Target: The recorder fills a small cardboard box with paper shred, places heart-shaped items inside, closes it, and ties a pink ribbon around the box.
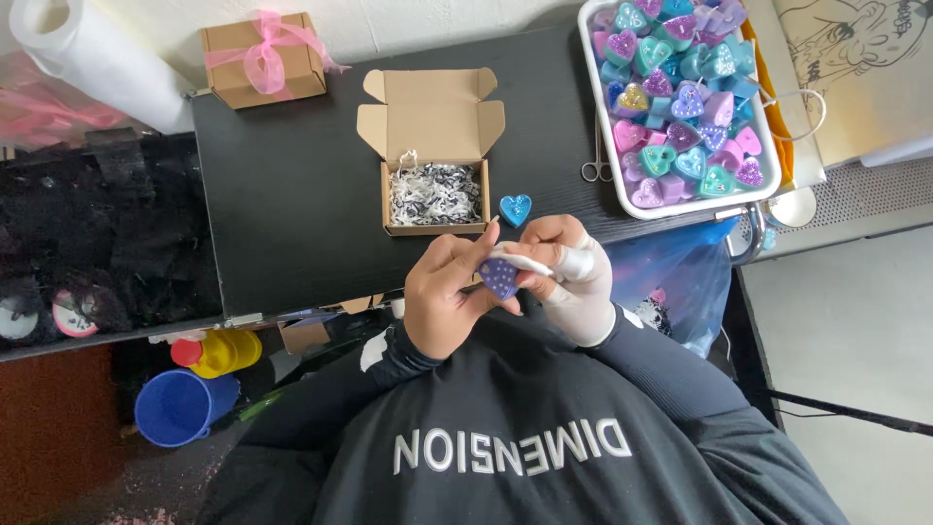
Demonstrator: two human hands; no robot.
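My left hand (445, 292) holds a purple heart-shaped piece (500, 276) with small white dots, just above the table's near edge. My right hand (569, 272), partly wrapped in white cloth, presses a white pad or wipe (530, 262) against the top of that heart. A blue heart (515, 208) lies on the black table (292, 194) just beyond my hands. Next to it stands an open cardboard box (432, 156) filled with black-and-white shredded paper.
A white tray (607, 146) at the back right holds several pink, purple and teal hearts. Small scissors (595, 167) lie beside it. A closed box with a pink ribbon (262, 58) and a paper roll (92, 53) sit at the back left. A blue cup (180, 406) stands below.
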